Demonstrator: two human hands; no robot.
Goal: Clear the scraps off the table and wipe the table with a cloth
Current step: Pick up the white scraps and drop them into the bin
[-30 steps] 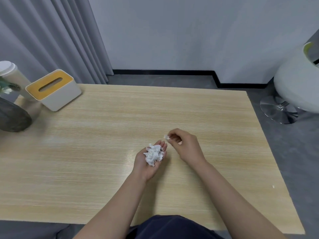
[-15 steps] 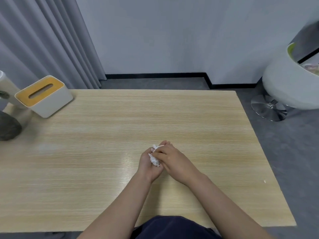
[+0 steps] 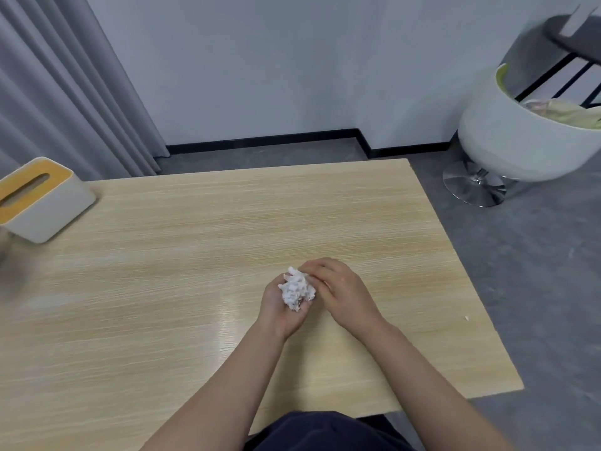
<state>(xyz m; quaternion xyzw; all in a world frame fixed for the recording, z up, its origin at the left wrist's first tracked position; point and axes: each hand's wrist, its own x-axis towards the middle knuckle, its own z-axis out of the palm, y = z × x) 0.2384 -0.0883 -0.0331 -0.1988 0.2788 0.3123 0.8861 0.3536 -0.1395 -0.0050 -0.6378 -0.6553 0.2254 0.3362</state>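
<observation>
The person leans over the pale wooden table [image 3: 195,271] with both bare forearms stretched out across it, and the two hands meet a little right of the table's middle. The left hand [image 3: 279,312] lies palm up, fingers cupped, and in that cup sits a bunched wad of white paper scraps [image 3: 296,292] — crumpled and lumpy, standing up above the palm. The right hand [image 3: 338,292] comes in from the right, knuckles upward, its curled fingers bent over the far top of the wad and touching it; the fingertips themselves are tucked out of sight behind the paper, so I cannot tell how firmly they pinch. The wad is held between the two hands, resting on the left and pressed by the right, just above the tabletop.

Well apart from the hands, near the table's right edge, one tiny white fleck [image 3: 467,318] lies alone on the wood.

At the far left corner stands a white tissue box [image 3: 45,206] with a yellow slotted lid, set at an angle. Beyond the table on the right, on the grey floor, is a white round chair [image 3: 520,138] on a chrome base — something greenish lies in its seat. Grey curtains [image 3: 65,92] hang at the left against the wall.
</observation>
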